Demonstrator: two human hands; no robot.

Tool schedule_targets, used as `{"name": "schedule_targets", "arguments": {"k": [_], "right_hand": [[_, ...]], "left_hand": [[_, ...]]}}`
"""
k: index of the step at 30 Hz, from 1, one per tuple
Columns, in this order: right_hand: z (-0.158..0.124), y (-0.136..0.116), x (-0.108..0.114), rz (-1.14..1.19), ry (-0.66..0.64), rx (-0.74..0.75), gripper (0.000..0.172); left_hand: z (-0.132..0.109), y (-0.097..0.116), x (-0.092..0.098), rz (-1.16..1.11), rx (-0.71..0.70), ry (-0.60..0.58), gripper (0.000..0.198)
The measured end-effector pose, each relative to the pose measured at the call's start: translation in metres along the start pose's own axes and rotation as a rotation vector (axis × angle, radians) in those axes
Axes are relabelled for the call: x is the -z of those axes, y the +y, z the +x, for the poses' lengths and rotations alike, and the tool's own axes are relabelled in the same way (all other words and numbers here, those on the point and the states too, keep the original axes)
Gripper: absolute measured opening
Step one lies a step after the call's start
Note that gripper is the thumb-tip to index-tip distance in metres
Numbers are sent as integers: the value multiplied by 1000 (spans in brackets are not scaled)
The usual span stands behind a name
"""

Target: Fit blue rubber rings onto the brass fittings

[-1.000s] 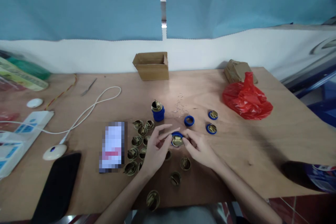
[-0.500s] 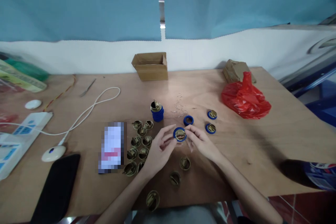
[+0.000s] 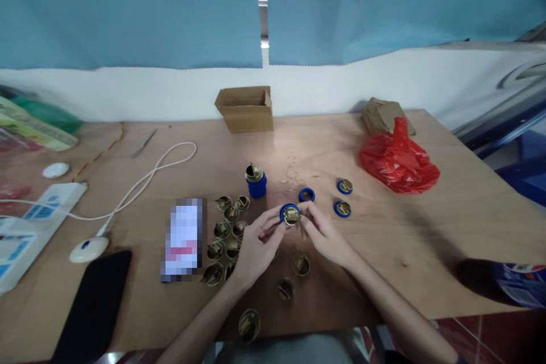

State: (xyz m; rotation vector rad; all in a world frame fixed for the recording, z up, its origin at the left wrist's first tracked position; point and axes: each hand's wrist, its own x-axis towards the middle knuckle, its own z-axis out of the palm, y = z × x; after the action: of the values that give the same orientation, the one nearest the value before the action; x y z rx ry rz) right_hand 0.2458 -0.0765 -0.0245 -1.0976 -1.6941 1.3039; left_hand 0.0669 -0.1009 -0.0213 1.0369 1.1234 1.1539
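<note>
Both my hands meet over the middle of the wooden table (image 3: 426, 227). My left hand (image 3: 256, 242) and my right hand (image 3: 322, 233) together pinch a blue ring with a brass disc (image 3: 290, 214) set in it, held just above the table. An empty blue ring (image 3: 306, 194) lies just beyond it. Two finished blue-and-brass pieces (image 3: 343, 208) lie to the right. A stack of blue rings topped with brass (image 3: 256, 180) stands behind my left hand. Several loose brass discs (image 3: 226, 233) lie left of and below my hands.
An open cardboard box (image 3: 245, 107) stands at the back. A red plastic bag (image 3: 398, 159) and a brown packet (image 3: 384, 115) lie at the right. A phone (image 3: 182, 238), a dark case (image 3: 96, 304), a white cable (image 3: 140, 182), a power strip (image 3: 29, 222) and thin wire hooks (image 3: 290, 173) lie around.
My hands have lifted the blue ring with the brass disc slightly and moved it away from me, towards the empty blue ring.
</note>
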Motion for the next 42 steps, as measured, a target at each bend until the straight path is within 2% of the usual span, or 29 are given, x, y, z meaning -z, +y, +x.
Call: {"name": "schedule_targets", "arguments": {"k": [3,4,6,9,11,14,17,20,22,25,28,30,33,36,39,42], "right_hand": [[-4,-3,2,-139,81,74,22],[-4,-4,3,-173,91,105,19],[-5,-6,4,-262,92,164,9],[-4,-12,12,-423,62,219,15],[-7,-19,22,-512,21,227,21],[-20,-28,43,-656,-22,162,23],[-43,-26,62,-787,4,7,21],[-66,-14,78,-841,95,-130,22],[-79,-6,88,-851,157,-167,24],[-91,1,97,-885,253,-206,24],[-93,-3,95,-946,336,-226,26],[-91,-10,86,-956,348,-209,26],[-82,-20,64,-902,274,-139,23],[-70,-24,45,-856,185,-55,22],[-53,-24,41,-866,109,13,22],[-31,-26,51,-901,45,33,20]], "left_hand": [[-1,-1,0,-1,-1,-3,35],[-1,-1,1,9,3,-9,35],[0,-1,2,28,17,-39,35],[1,-2,3,48,39,-113,38],[1,1,4,125,18,-144,39],[-4,14,8,374,-96,-157,32],[-22,32,21,677,-244,-216,27],[-55,39,40,895,-373,-380,29],[-78,30,54,990,-448,-383,35],[-105,5,73,1162,-534,-278,35],[-118,-18,84,1237,-569,-217,32],[-122,-29,88,1238,-585,-209,34],[-126,-41,91,1216,-601,-193,41],[-128,-51,93,1181,-595,-167,30],[-126,-51,92,1160,-571,-158,19],[-120,-36,87,1111,-543,-182,21]]}}
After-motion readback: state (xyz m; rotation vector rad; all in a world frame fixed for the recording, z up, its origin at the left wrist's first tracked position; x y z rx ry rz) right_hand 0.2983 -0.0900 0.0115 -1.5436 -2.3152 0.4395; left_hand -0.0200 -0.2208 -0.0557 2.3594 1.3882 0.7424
